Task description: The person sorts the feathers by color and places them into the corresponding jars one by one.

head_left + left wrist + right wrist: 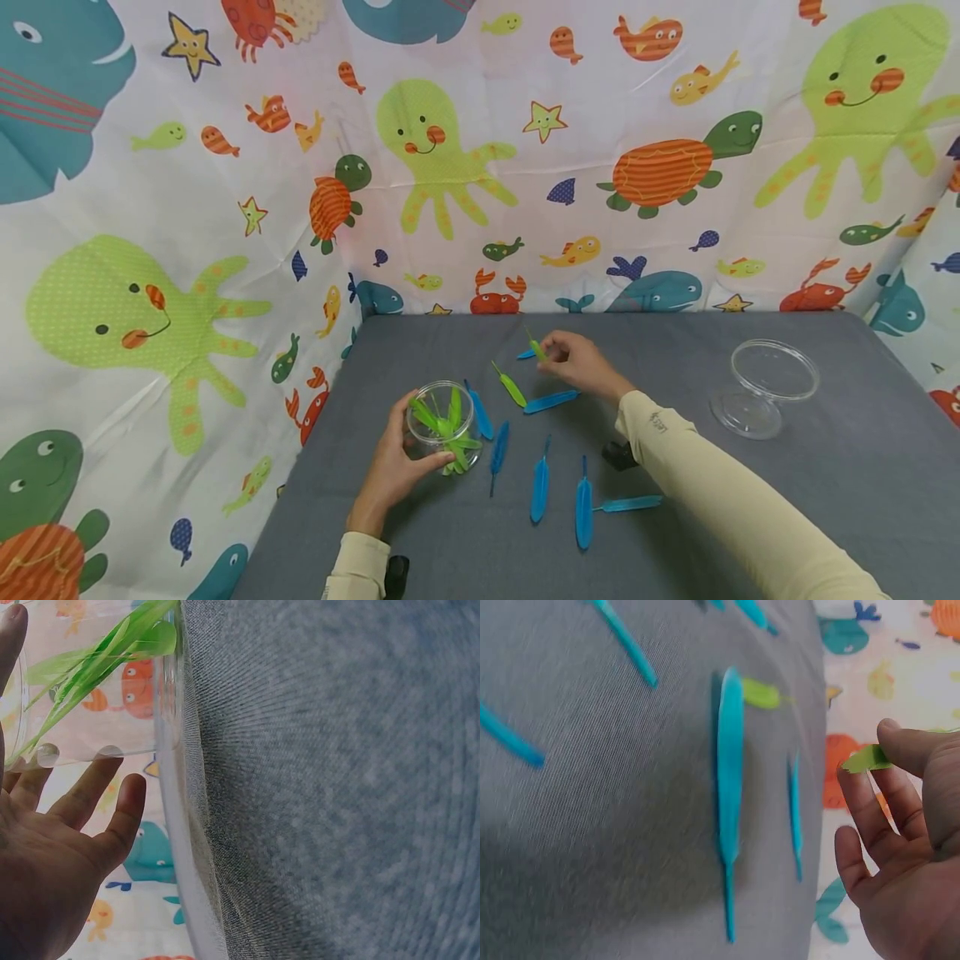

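Note:
My left hand (397, 467) grips a clear plastic jar (467, 446) on the grey table, fingers around its left side and thumb in front. Several green feathers (446, 427) stand and lean inside the jar; they also show in the left wrist view. At the table's far side my right hand (576, 362) pinches a green feather (537, 350) between thumb and fingers, and the right wrist view shows its green tip (866, 759). Just left of that hand lies another green feather (512, 388), beside a blue feather (552, 402).
More blue feathers are scattered between the hands and nearer the front, among them one blue feather (540, 490) and another (584, 512). A clear round lid or container (750, 415) lies at the right. A patterned sea-animal curtain (465, 275) borders the table's back and left.

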Motion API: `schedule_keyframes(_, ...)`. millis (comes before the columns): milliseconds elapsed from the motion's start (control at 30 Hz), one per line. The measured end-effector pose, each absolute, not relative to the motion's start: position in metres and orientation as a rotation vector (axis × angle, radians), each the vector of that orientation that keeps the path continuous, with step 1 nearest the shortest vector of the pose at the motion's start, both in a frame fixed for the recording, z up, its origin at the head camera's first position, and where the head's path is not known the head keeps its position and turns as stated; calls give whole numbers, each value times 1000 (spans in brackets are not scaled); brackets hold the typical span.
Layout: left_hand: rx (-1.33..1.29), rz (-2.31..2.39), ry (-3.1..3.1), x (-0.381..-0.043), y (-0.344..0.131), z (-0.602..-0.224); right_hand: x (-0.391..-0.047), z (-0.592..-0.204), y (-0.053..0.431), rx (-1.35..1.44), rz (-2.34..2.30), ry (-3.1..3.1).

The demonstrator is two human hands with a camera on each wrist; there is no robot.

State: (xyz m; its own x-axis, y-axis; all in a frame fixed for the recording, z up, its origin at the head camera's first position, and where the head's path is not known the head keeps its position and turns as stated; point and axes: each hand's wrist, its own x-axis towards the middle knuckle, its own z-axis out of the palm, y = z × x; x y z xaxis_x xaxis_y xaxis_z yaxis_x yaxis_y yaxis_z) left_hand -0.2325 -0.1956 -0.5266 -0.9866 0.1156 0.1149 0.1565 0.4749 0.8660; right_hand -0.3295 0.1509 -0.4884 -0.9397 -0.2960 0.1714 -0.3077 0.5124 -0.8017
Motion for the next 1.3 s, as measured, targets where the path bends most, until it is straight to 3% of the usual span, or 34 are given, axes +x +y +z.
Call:
schedule_keyframes(800,-269,-1561,-2659,-233,-198,-533,-302,-439,83,784,1848,-2508)
schedule_keyframes(1300,-305,-1576,-2642,-232,-197,-530,-285,-431,49,934,1912,-2381)
